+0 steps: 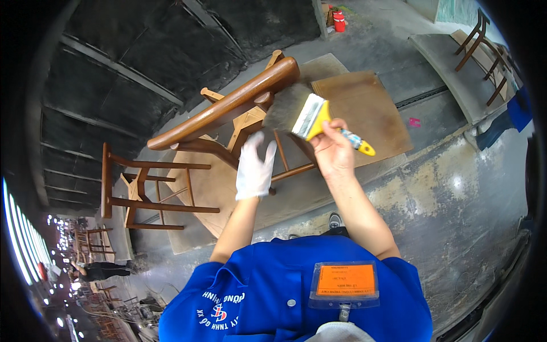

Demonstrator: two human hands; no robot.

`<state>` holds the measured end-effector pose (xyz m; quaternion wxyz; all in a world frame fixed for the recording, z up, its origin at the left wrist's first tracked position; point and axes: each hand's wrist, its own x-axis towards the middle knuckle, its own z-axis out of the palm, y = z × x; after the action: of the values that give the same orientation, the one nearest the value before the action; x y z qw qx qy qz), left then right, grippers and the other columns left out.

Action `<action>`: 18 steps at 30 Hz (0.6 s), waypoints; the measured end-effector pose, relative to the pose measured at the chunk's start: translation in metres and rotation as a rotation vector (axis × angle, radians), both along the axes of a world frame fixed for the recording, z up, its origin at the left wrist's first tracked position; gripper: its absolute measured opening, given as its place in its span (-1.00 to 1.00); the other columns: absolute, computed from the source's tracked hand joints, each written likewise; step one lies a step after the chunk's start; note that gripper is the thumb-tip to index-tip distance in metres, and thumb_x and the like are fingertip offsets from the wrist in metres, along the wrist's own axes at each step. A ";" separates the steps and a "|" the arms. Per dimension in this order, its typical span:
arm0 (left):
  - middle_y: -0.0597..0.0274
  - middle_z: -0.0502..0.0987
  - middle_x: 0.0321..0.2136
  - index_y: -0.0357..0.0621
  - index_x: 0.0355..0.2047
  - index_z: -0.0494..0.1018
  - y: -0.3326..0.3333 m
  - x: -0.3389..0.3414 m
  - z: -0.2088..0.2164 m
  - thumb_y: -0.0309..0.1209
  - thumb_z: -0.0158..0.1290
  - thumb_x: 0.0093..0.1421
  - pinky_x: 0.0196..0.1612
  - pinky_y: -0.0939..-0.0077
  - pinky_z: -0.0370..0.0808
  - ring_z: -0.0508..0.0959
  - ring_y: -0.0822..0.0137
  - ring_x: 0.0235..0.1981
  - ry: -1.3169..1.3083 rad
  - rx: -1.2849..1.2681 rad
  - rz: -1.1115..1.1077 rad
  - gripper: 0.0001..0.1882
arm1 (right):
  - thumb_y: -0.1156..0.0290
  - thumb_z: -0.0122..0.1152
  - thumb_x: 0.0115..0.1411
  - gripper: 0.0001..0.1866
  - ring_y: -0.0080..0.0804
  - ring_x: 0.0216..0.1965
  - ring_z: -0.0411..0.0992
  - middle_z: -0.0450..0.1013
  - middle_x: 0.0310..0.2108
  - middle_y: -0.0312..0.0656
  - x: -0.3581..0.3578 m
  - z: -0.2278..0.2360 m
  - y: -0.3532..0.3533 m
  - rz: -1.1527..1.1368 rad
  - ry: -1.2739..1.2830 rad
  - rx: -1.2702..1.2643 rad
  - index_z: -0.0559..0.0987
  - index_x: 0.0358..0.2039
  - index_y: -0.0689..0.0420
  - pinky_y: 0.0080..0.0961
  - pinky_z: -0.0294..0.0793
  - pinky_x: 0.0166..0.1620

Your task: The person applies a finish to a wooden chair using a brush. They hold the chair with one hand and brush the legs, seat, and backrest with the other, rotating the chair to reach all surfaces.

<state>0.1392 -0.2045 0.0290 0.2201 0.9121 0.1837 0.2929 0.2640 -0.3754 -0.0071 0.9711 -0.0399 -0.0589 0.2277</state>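
My bare right hand (pixel 333 149) is closed around the yellow handle of a wide paintbrush (pixel 319 118). The brush has a pale metal band and dark bristles, blurred, which overlap the end of a brown wooden chair frame (pixel 228 105); whether they touch it I cannot tell. That chair lies tipped, its thick curved rail uppermost and lighter, unfinished wood showing beneath. Just below the rail, my left hand (pixel 254 168) in a white glove is raised with thumb and fingers apart, holding nothing that I can see. Legs and thin rungs of the chair pass behind both hands.
A second brown chair frame (pixel 154 200) lies on its side at left. Brown sheets (pixel 364 111) cover the floor under the work. Dark panels (pixel 142 51) stand behind. Another chair (pixel 481 43) is on a board at far right, beside a person in blue (pixel 518 108). A red container (pixel 339 21) stands at the back.
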 end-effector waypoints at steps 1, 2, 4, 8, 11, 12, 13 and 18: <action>-0.12 0.62 0.10 -0.22 0.18 0.53 0.009 -0.027 -0.019 -0.17 0.26 0.41 0.28 0.07 0.51 0.57 -0.10 0.18 0.090 -0.042 0.015 -0.53 | 0.65 0.32 0.34 -0.79 -0.16 0.07 0.60 0.61 0.03 -0.12 -0.008 -0.008 0.014 -0.023 0.069 -0.088 0.56 -0.21 -0.01 -0.15 0.65 0.09; -0.12 0.62 0.09 -0.21 0.20 0.52 0.020 -0.057 -0.041 -0.16 0.23 0.43 0.29 0.08 0.51 0.57 -0.10 0.18 0.180 -0.083 0.038 -0.53 | 0.67 0.30 0.34 -0.79 -0.17 0.06 0.60 0.61 0.04 -0.11 -0.016 -0.023 0.025 -0.023 0.040 -0.068 0.55 -0.22 0.00 -0.15 0.66 0.10; -0.16 0.60 0.12 -0.20 0.20 0.53 0.046 -0.130 -0.090 -0.13 0.19 0.45 0.29 0.08 0.51 0.56 -0.14 0.20 0.448 -0.051 0.120 -0.52 | 0.72 0.27 0.32 -0.75 -0.20 0.03 0.62 0.60 0.00 -0.13 -0.023 -0.061 0.033 -0.119 0.264 -0.364 0.53 -0.23 0.01 -0.20 0.67 0.06; -0.10 0.74 -0.14 -0.19 0.03 0.65 0.094 -0.294 -0.196 -0.12 0.30 0.28 0.04 0.05 0.64 0.72 -0.05 -0.07 1.102 -0.167 0.398 -0.54 | 0.78 0.28 0.25 -0.72 -0.25 0.03 0.60 0.58 -0.10 -0.21 -0.025 -0.099 0.042 -0.301 0.699 -0.893 0.55 -0.29 0.02 -0.20 0.65 0.10; -0.07 0.74 -0.15 -0.20 0.03 0.65 0.113 -0.383 -0.244 -0.13 0.31 0.28 0.01 0.09 0.65 0.72 0.00 -0.08 1.169 -0.467 0.437 -0.55 | 0.69 0.31 0.34 -0.76 -0.22 0.16 0.54 0.51 0.16 -0.13 -0.030 -0.049 0.051 -0.275 0.262 -0.492 0.49 -0.24 0.02 -0.10 0.62 0.15; -0.06 0.74 -0.16 -0.20 0.03 0.65 0.115 -0.401 -0.252 -0.14 0.31 0.28 0.01 0.11 0.65 0.72 0.02 -0.09 1.156 -0.596 0.458 -0.55 | 0.69 0.31 0.33 -0.78 -0.14 0.25 0.50 0.49 0.24 -0.08 -0.036 -0.021 0.053 -0.307 0.116 -0.287 0.49 -0.24 0.05 -0.06 0.64 0.16; -0.05 0.74 -0.16 -0.20 0.04 0.65 0.119 -0.413 -0.257 -0.14 0.31 0.28 0.00 0.12 0.65 0.72 0.04 -0.09 1.135 -0.684 0.472 -0.55 | 0.73 0.28 0.32 -0.78 -0.08 0.27 0.49 0.38 0.38 -0.01 -0.039 0.008 0.047 -0.370 -0.050 -0.201 0.50 -0.27 0.08 -0.04 0.68 0.16; -0.01 0.74 -0.18 -0.21 0.04 0.65 0.134 -0.414 -0.258 -0.16 0.33 0.28 -0.04 0.19 0.66 0.72 0.12 -0.12 1.020 -0.900 0.446 -0.55 | 0.77 0.27 0.28 -0.78 0.02 0.30 0.50 0.47 0.23 0.15 -0.072 0.106 0.031 -1.150 -0.556 -0.922 0.54 -0.40 0.14 -0.02 0.60 0.29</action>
<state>-0.2746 -0.0706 -0.2292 0.3967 0.6968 0.5489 -0.2361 0.1925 -0.3444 0.0985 0.7716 -0.5185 -0.1693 -0.3273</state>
